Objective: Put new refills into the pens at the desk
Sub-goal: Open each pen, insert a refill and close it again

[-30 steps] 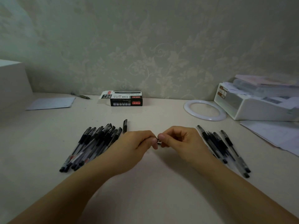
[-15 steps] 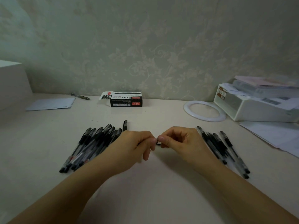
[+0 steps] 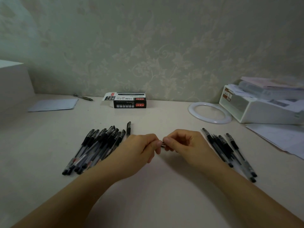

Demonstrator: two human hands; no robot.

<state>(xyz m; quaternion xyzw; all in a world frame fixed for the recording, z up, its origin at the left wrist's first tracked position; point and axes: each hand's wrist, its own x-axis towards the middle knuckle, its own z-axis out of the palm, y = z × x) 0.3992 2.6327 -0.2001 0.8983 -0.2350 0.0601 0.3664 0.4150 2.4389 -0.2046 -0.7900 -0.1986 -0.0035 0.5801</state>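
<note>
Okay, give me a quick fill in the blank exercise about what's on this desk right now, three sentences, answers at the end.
1. The bigger pile of pens lies on the person's ____ side.
2. The white ring lies between the black box and the white ____.
3. The left hand and right hand meet over the ____, pinching a small dark part.

Missing words: left; tray; desk

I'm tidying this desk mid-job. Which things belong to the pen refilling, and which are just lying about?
Job: pen part pinched between left hand and right hand; left pen pile; right pen pile; refill box.
Lying about: white ring; paper sheet; white tray; far pen.
</note>
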